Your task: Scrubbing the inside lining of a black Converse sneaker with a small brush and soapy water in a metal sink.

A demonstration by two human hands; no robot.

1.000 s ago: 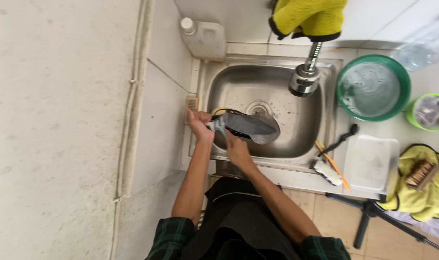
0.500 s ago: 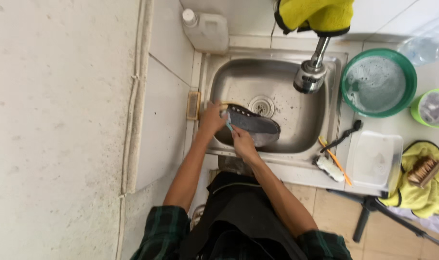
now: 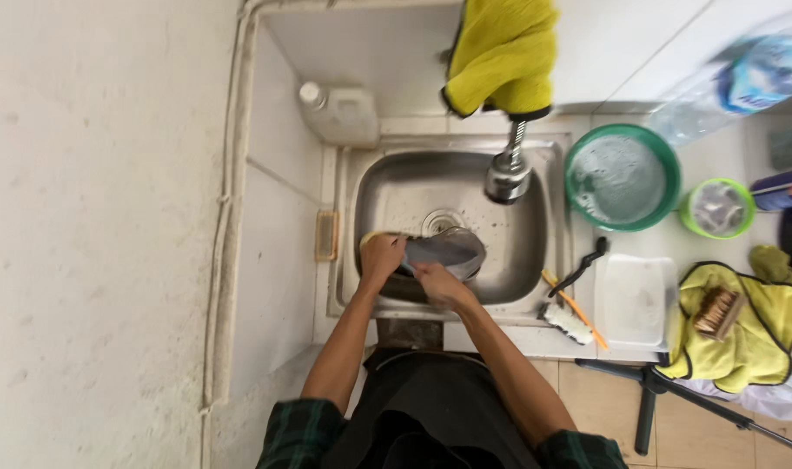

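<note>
The grey shoe [image 3: 444, 252] sits low in the steel sink [image 3: 535, 174], near its front wall, with its long axis running left to right and the rounded end pointing right, toward the drain side. The left hand [image 3: 381, 258] closes around the shoe's left end, fingers curled over the edge, with something yellow just showing behind it, too small to name. The right hand [image 3: 439, 282] comes at the shoe from the near side, fingers pressed together against its lower flank; whether they pinch a cloth or a brush there I cannot tell. Both hands touch the shoe, and the left one holds it more fully.

The tap head [image 3: 507, 178] hangs just beyond and to the right of the shoe. The shoe's underside and the dark patch beneath it are hidden by the hands. A brush [image 3: 568, 320] lies on the counter to the right, well apart.
</note>
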